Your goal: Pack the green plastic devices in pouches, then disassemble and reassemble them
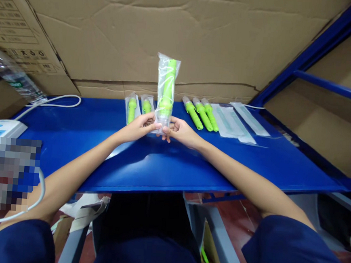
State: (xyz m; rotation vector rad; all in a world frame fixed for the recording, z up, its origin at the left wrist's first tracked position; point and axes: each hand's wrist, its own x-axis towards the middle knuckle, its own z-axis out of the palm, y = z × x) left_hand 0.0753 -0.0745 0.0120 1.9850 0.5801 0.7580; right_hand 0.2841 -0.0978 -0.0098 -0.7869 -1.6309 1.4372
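Note:
A bright green flashlight-like stick with a clear end, sealed in a clear plastic bag (167, 86), is held upright above the blue table. My left hand (142, 125) pinches the bag's lower left edge with its thumb in front. On the lower right, my right hand (181, 131) grips the same end, fingers curled behind. Behind my left hand lie a bagged green stick (132, 108) and another bagged green stick (147, 105). To the right, three unbagged green sticks (203, 114) lie side by side, their clear ends pointing away.
Several flat clear bags (233, 122) lie at the right rear of the blue table (160, 171). A white power strip (4, 129) with a cable sits at the left, near a tilted plastic bottle (15, 76). Cardboard (171, 34) walls the back; a blue frame (309, 53) rises at right.

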